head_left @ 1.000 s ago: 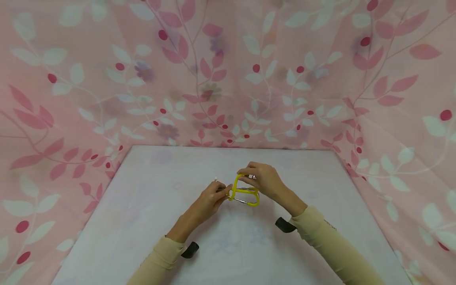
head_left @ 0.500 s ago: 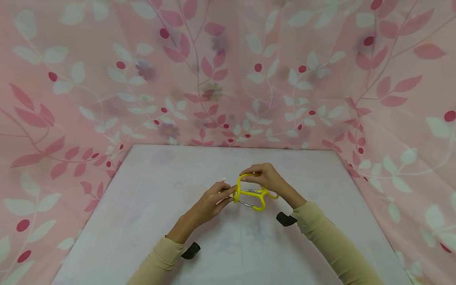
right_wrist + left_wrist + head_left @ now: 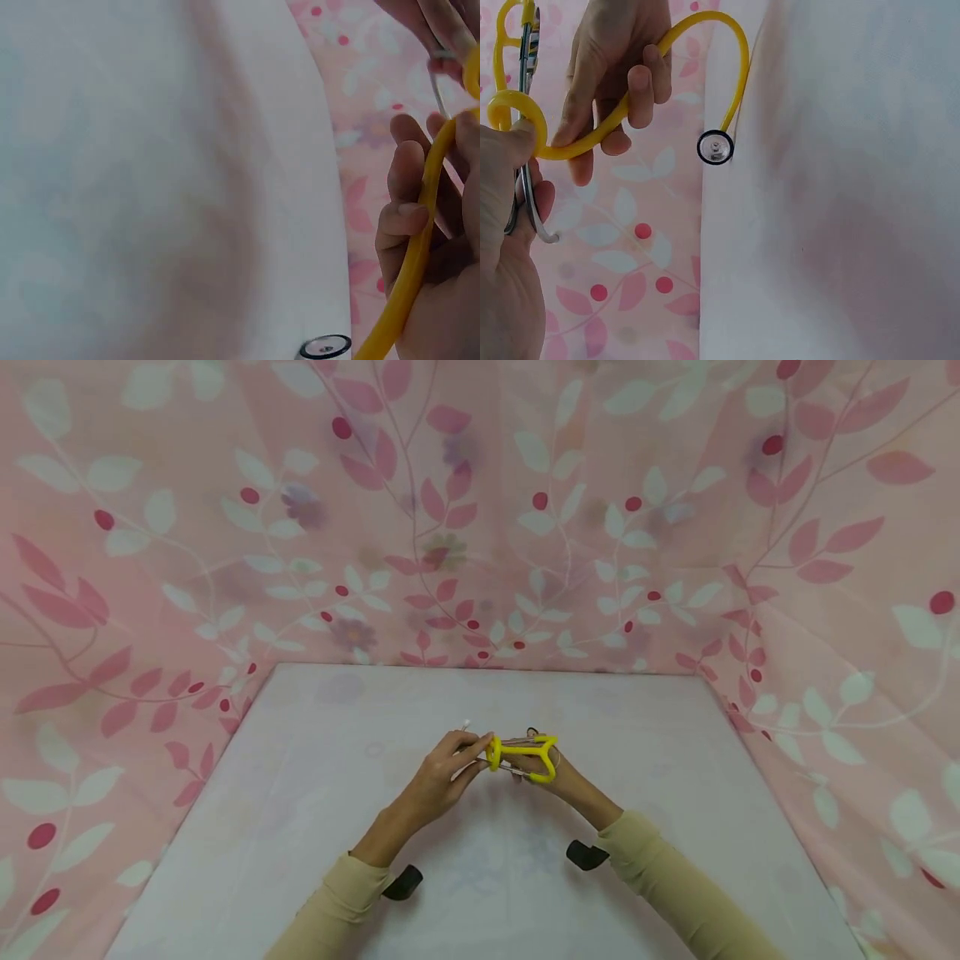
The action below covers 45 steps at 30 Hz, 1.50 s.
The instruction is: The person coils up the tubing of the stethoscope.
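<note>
Yellow stethoscope [image 3: 521, 750] up over white tabletop [image 3: 300, 727], btwn hands, approx. centre. Tubing loop [image 3: 538, 124] wraps round folded part nr L hand [image 3: 442, 770], whose thumb & fingers pinch loop + metal ear tubes [image 3: 531, 196]. R hand [image 3: 615, 71] grips tubing, fingers curled. Chest piece [image 3: 715, 148] at tube's far end, clear of both hands. Beige sleeves [image 3: 341, 893] w/ black pcs [image 3: 587, 856] nr cuffs. Pink leaf-print cloth [image 3: 480, 485] behind.

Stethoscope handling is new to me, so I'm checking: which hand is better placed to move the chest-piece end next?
Probably the right hand: its fingers curl round the yellow tube leading to the chest piece, while the left hand is pinching the metal ear tubes.
</note>
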Motion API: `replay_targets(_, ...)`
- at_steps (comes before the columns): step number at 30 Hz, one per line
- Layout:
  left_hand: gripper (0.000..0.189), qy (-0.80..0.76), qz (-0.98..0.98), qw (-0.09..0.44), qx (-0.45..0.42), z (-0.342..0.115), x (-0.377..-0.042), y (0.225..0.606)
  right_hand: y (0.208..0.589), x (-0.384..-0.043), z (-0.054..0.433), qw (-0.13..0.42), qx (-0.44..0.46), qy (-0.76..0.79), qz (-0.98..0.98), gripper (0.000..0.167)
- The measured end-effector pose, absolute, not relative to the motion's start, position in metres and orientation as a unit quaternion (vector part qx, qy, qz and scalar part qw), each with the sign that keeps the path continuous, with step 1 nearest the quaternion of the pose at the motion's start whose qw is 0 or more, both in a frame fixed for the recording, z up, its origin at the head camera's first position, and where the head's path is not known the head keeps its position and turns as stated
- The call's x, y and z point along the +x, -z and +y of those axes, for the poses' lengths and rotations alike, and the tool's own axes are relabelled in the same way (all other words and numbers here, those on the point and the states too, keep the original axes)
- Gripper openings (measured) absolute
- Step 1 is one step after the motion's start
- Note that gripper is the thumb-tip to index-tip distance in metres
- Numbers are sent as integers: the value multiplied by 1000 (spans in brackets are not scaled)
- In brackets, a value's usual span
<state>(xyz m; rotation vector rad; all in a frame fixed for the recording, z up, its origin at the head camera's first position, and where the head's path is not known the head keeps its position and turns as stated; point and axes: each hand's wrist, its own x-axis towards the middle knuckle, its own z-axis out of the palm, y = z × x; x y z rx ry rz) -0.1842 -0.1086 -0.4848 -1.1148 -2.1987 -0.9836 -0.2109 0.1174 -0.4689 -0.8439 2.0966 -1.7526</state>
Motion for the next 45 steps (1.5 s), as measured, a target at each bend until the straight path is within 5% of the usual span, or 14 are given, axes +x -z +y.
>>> replay_targets(13,51,338,-849,245,-324,-112,-192,495,512,-191,97,32,-324,444,835,28)
replay_targets(19,50,321,-860,246,-312,-117,-198,498,498,-178,107,12,-326,402,855,38)
replay_targets(33,46,295,-876,240,-298,-121,-200,507,462,-155,112,-33,-386,237,891,29)
replay_targets(45,47,273,-865,218,-360,-118,-190,506,418,-179,125,-125,-407,175,888,19)
